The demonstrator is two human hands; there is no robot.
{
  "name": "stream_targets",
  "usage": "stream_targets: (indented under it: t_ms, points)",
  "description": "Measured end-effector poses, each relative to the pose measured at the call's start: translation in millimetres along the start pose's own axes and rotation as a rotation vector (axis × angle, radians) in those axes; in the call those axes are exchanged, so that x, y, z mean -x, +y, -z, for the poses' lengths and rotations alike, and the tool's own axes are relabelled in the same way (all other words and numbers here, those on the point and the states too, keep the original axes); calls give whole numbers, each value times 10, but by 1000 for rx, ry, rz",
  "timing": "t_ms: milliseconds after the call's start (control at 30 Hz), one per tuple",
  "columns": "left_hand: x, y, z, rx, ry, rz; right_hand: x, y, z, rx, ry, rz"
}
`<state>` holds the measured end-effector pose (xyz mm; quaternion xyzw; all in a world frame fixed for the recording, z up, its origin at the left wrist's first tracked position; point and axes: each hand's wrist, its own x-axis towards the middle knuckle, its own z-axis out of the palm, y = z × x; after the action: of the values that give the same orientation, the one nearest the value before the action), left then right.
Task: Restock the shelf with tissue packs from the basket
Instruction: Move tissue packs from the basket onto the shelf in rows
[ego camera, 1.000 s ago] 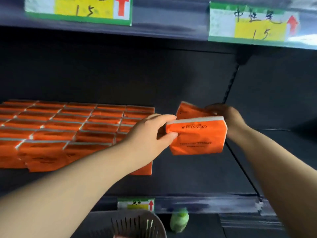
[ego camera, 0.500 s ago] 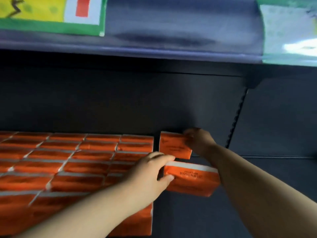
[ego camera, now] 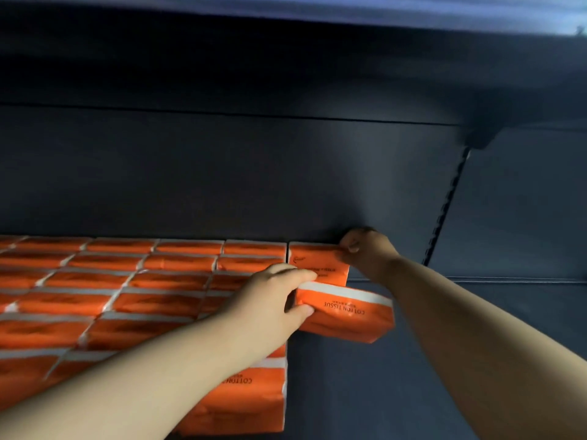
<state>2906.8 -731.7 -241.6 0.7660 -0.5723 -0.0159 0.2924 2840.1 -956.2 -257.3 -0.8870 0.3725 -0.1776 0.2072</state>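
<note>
Orange tissue packs (ego camera: pixel 133 290) with white edges fill the left of the dark shelf (ego camera: pixel 365 385) in tight rows. At the back wall, just right of the rows, stands one more orange pack (ego camera: pixel 317 263); my right hand (ego camera: pixel 365 250) grips its far right corner. In front of it, my left hand (ego camera: pixel 273 301) holds a second pack (ego camera: pixel 346 315), printed "COTTON TISSUE", by its left end, tilted and low over the shelf. The basket is out of view.
The shelf floor to the right of the rows is bare dark metal. A slotted upright (ego camera: pixel 444 211) divides this bay from the one on the right. The shelf above (ego camera: pixel 286 14) hangs low overhead.
The view has moved closer in under the upper shelf, and the price labels have left the frame. My right hand has set its pack upright against the back wall. The left hand's pack has come lower.
</note>
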Motion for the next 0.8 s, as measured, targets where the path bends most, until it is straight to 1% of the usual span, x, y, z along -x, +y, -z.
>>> stream_targets:
  t_ms: [67,167,200,267,300,333,467,600,733,800]
  points:
    - [-48,14,33,-20,25,-4,4,57,77,-62,27,8]
    - [-199,42,86,-42,56,31,50,122,227,6,43,-19]
    - [-264,40,96,-54,63,51,48,150,264,56,55,0]
    - [-403,41,99,-81,69,92,102,170,323,40,17,-40]
    - [-474,41,94,-97,65,117,147,151,349,18,43,-46]
    - [-547,38,80,-119,53,144,164,166,354,11,78,-48]
    - [-779,-2,-52,-238,-13,191,253,212,302,-70,71,-63]
    - [-850,-58,-256,-370,-112,172,274,220,157,-37,-20,-54]
    - [-871,-132,-363,-577,-197,257,320,219,2,-49,-56,-47]
    - [-892,-154,-362,-643,-188,282,317,216,-39,-42,-55,-65]
